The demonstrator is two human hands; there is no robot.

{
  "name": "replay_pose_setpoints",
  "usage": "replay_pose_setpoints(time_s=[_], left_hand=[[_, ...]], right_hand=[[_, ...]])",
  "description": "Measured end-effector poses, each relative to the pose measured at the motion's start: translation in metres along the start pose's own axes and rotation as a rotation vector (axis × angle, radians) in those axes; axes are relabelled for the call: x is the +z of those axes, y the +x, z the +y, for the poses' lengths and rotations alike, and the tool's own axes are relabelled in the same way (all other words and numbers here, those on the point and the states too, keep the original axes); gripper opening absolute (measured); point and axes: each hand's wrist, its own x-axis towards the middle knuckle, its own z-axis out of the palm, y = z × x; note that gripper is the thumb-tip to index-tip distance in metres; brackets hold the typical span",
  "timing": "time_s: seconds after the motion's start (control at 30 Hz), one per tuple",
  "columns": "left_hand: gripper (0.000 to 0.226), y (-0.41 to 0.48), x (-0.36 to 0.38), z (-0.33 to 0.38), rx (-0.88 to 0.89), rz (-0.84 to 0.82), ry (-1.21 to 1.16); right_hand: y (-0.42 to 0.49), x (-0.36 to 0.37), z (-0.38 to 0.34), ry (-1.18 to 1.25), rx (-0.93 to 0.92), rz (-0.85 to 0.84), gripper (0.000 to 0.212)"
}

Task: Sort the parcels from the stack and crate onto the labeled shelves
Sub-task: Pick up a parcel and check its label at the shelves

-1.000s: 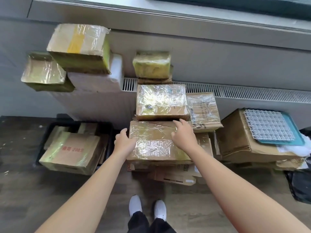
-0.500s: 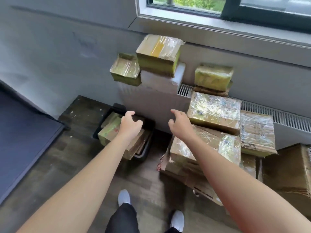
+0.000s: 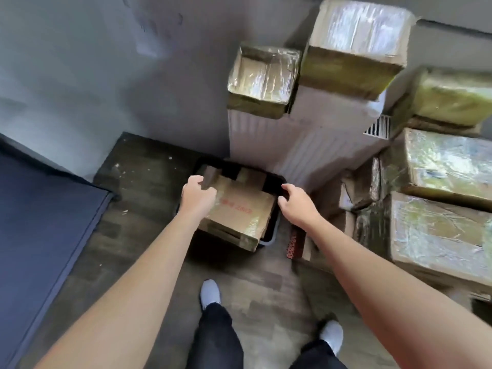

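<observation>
A black crate (image 3: 274, 179) stands on the floor against the white radiator and holds a brown parcel with red print (image 3: 239, 211) on top of other cartons. My left hand (image 3: 198, 195) hovers at that parcel's left edge, fingers loosely curved and holding nothing. Over the crate's right rim, my right hand (image 3: 298, 205) has its fingers bent the same way, just off the parcel's right edge. The stack of tape-wrapped parcels (image 3: 439, 166) rises at the right, apart from both hands.
Two taped parcels (image 3: 263, 78) (image 3: 354, 43) rest on top of the radiator (image 3: 306, 139). A dark blue mat (image 3: 40, 222) covers the floor at the left. My feet (image 3: 210, 294) stand on the wooden floor just in front of the crate.
Both hands left the parcel on the stack and swung left to the crate, now flanking the red-printed parcel. The view turned left and down.
</observation>
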Motion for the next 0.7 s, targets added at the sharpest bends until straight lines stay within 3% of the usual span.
replay_pose_setpoints(time_s=[0.23, 0.57, 0.7], left_hand=[[0.055, 0.098, 0.004, -0.053, -0.073, -0.116, 0.09], [0.062, 0.248, 0.092, -0.134, -0.054, -0.167, 0.398], [0.065, 0.274, 0.107, -0.161, -0.172, -0.273, 0.322]], right_hand=[[0.069, 0.076, 0.012, -0.005, 0.159, -0.042, 0.049], [0.184, 0.2, 0.107, 0.028, 0.392, -0.124, 0.051], [0.205, 0.227, 0.128, 0.163, 0.507, -0.073, 0.056]])
